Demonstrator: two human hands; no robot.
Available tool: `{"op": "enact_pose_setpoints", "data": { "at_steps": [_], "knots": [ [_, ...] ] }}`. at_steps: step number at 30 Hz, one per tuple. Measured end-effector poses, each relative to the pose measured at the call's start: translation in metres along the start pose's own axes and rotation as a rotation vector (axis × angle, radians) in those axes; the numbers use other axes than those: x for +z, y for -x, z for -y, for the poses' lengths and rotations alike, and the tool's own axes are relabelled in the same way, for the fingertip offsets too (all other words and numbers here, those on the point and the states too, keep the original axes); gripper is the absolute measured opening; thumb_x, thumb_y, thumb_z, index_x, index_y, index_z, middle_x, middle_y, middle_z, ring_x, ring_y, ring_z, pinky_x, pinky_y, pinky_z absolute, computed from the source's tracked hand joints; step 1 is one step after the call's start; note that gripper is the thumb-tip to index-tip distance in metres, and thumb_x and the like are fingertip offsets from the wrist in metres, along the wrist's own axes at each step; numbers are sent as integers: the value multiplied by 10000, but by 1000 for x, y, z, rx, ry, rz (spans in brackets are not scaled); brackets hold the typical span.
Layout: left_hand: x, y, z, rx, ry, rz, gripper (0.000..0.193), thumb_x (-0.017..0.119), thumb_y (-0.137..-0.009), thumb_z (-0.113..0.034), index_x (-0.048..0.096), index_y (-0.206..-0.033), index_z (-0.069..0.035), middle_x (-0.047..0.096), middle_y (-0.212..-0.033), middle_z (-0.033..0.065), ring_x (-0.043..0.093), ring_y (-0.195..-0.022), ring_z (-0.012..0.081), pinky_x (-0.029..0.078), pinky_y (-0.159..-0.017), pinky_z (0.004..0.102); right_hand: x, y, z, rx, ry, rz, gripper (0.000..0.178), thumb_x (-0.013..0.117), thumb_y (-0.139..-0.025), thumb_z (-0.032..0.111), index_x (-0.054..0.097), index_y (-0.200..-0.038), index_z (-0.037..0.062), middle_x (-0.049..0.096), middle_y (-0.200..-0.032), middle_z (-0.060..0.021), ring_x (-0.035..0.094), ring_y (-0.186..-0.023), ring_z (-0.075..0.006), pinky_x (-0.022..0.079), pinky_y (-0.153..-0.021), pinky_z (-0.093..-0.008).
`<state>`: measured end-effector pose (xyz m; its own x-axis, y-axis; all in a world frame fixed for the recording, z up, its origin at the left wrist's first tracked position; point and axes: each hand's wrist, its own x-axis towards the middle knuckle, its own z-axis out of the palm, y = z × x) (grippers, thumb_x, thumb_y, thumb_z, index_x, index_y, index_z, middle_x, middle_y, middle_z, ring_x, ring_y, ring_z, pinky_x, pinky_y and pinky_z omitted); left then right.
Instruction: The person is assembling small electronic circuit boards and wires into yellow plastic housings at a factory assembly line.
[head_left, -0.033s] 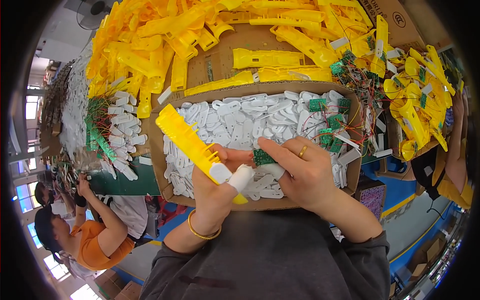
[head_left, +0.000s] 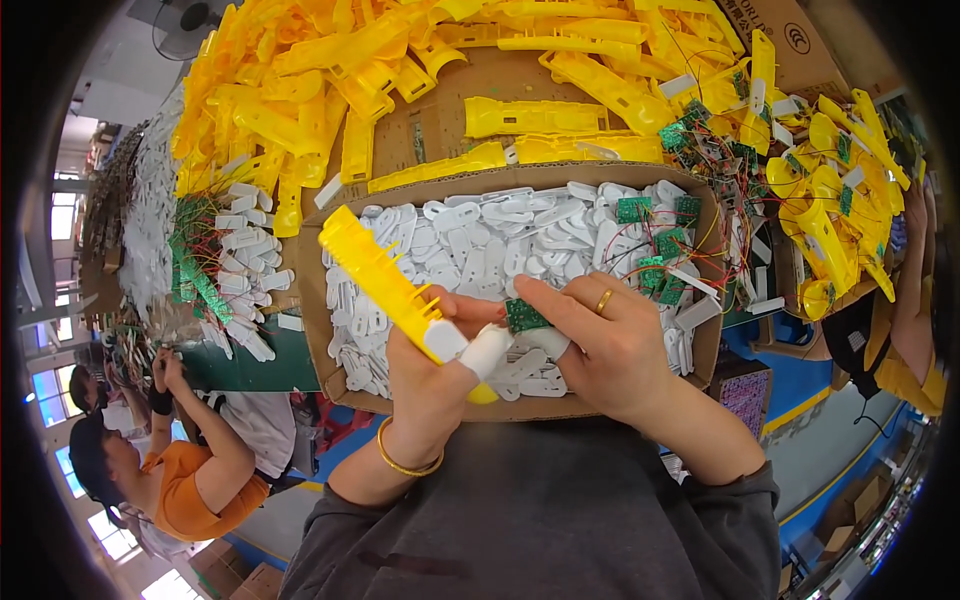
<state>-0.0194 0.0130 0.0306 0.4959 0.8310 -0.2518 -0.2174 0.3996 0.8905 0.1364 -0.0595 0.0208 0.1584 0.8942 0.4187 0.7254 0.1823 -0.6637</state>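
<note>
My left hand is closed around a long yellow plastic housing piece, which slants up and left over the box. A white plastic piece sits at the housing's lower end, beside my wrapped left thumb. Between thumb and forefinger, my right hand pinches a small green circuit board. My left fingertips reach to the board's left edge. White wrapping covers both thumbs. Beneath both hands, white oval plastic pieces fill a cardboard box.
Yellow housings are heaped behind the box. Wired green boards with white pieces lie to the left; more wired boards and yellow housings lie to the right. A person in orange is at left, another person's arm at right.
The yellow housing in my left hand has swung slightly, its upper end moving a little to the right. My right hand and the circuit board have hardly moved.
</note>
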Motion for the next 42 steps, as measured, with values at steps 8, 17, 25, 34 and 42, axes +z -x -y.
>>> {"op": "enact_pose_setpoints", "data": {
  "at_steps": [8, 17, 25, 34, 42],
  "knots": [
    [2, -9, 1, -237, 238, 101, 301, 612, -824, -230, 478, -1025, -51, 579, -961, 56, 580, -820, 141, 490, -717, 284, -13, -1, 8, -110, -72, -85, 389, 685, -586, -26, 637, -967, 41, 587, -727, -56, 526, -558, -202, 422, -501, -291],
    [10, -4, 12, -400, 282, 187, 597, 366, -907, -536, 438, -1227, -37, 555, -1083, 79, 580, -954, 198, 490, -800, 334, 0, 1, 12, 1, -188, -131, 398, 722, -529, -5, 631, -913, 42, 561, -647, -25, 512, -544, -161, 398, -471, -274],
    [4, 0, 25, -221, -69, 241, 429, 340, -961, -287, 385, -1272, 4, 527, -1147, 135, 547, -1013, 174, 458, -838, 288, -3, 3, -9, -58, -239, 35, 373, 721, -531, 1, 640, -893, 47, 544, -626, -24, 524, -538, -182, 412, -461, -294],
    [16, -5, 10, -155, -114, 422, 510, 344, -843, -18, 220, -1336, 22, 479, -1175, 153, 509, -1038, 191, 400, -909, 310, -18, 13, -2, 40, -248, -250, 442, 726, -664, 62, 590, -1083, 26, 575, -757, -32, 573, -656, -170, 457, -618, -237],
    [25, -2, 8, 268, -800, 507, 516, 409, -818, -63, 245, -1290, 61, 534, -1054, 248, 583, -909, 339, 457, -780, 372, -11, 23, -15, 619, -1057, 152, 213, 673, -786, 99, 619, -974, 12, 548, -643, 67, 412, -566, 18, 318, -497, -168]
  ]
}}
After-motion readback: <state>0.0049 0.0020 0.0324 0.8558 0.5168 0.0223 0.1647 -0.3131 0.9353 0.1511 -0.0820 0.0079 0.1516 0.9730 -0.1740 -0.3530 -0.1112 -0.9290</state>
